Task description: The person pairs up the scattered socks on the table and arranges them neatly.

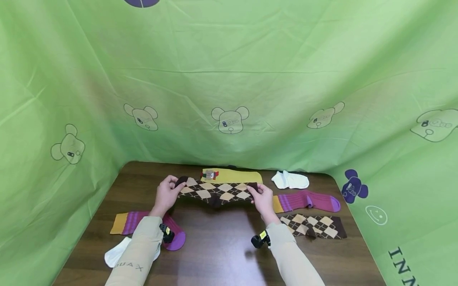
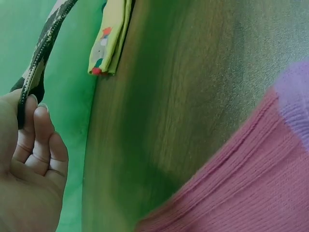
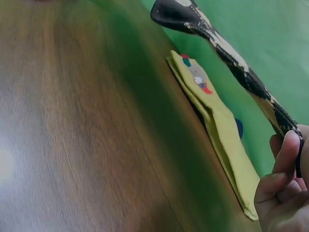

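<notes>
Stretched sideways above the table is a brown argyle sock [image 1: 204, 192] with cream and tan diamonds. My left hand [image 1: 166, 194] pinches its dark toe end, and my right hand [image 1: 263, 200] pinches the dark cuff at the other end. The heel bulges downward midway. In the left wrist view, my left hand [image 2: 38, 159] holds the sock's edge between thumb and fingers. The right wrist view has my right hand [image 3: 285, 179] gripping the other end, with the sock [image 3: 241, 72] running up and left from it.
Behind the held sock lie yellow socks [image 1: 236, 175]. To the right are a white sock [image 1: 291, 180], a magenta sock [image 1: 322, 200] and another argyle sock [image 1: 327, 227]. A magenta sock [image 1: 132, 222] and a white sock [image 1: 116, 253] lie left, partly under my left arm. Green cloth [image 1: 229, 87] surrounds the table.
</notes>
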`<control>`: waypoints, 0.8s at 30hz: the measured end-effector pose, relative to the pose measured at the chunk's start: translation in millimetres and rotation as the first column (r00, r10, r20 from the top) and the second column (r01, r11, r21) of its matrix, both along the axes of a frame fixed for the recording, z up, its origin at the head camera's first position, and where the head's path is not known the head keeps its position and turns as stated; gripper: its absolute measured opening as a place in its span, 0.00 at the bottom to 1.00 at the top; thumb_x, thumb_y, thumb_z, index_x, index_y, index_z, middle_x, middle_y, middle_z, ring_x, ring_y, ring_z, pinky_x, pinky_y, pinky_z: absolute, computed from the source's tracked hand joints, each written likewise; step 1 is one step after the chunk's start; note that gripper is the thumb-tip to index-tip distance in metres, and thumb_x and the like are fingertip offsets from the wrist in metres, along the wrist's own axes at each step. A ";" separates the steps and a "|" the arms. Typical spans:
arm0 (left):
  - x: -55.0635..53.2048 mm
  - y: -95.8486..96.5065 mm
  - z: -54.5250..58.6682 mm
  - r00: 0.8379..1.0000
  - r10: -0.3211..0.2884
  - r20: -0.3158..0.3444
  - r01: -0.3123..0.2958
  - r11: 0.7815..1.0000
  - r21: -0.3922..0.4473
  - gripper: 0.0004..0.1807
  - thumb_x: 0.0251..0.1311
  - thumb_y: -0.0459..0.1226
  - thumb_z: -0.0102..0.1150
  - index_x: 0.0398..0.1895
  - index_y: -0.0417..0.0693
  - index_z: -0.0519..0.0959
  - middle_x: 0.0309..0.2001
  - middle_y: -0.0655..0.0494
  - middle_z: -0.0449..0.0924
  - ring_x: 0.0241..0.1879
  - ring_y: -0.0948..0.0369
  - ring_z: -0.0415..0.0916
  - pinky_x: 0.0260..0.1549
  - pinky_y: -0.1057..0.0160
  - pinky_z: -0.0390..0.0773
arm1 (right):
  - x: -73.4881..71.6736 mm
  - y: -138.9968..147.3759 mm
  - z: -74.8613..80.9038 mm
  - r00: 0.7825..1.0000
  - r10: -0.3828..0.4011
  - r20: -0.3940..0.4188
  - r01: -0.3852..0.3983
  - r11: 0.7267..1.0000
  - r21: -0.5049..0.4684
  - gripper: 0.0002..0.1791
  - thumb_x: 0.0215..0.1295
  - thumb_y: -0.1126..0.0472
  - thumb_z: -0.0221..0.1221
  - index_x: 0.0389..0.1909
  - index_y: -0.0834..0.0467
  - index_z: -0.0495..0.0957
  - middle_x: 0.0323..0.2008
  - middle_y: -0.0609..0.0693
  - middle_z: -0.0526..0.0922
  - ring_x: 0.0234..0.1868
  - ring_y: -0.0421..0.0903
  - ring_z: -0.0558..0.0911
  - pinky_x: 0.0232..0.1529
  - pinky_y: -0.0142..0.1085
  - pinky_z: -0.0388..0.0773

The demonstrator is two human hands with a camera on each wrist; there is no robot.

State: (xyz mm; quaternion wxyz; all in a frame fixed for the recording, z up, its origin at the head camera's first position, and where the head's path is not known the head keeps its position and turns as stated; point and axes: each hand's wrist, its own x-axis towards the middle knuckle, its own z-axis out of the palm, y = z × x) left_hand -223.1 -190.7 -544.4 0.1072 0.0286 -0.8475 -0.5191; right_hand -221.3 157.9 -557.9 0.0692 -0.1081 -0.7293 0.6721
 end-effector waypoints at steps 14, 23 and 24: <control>4.7 22.0 -6.3 1.000 -0.005 0.015 0.004 0.999 0.054 0.11 0.65 0.37 0.69 0.38 0.41 0.76 0.16 0.57 0.75 0.16 0.61 0.72 0.19 0.66 0.69 | 0.8 19.7 -0.6 1.000 -0.014 -0.007 0.014 0.999 0.040 0.13 0.64 0.63 0.70 0.40 0.68 0.81 0.36 0.59 0.87 0.17 0.40 0.76 0.19 0.31 0.77; 5.1 35.0 -10.4 1.000 0.015 0.001 -0.015 0.996 0.085 0.11 0.65 0.37 0.69 0.38 0.41 0.76 0.16 0.55 0.76 0.16 0.59 0.74 0.18 0.66 0.70 | -0.3 27.8 2.0 0.999 -0.031 -0.016 0.031 0.999 0.043 0.13 0.63 0.64 0.71 0.41 0.69 0.80 0.37 0.61 0.87 0.16 0.40 0.76 0.18 0.30 0.76; 5.1 36.0 -11.3 1.000 0.017 0.002 -0.017 0.997 0.079 0.11 0.65 0.37 0.69 0.38 0.41 0.76 0.16 0.55 0.76 0.15 0.59 0.74 0.18 0.66 0.70 | -0.1 28.7 2.3 0.999 -0.033 -0.014 0.033 0.999 0.042 0.14 0.63 0.64 0.71 0.41 0.69 0.81 0.38 0.62 0.87 0.16 0.40 0.76 0.18 0.30 0.76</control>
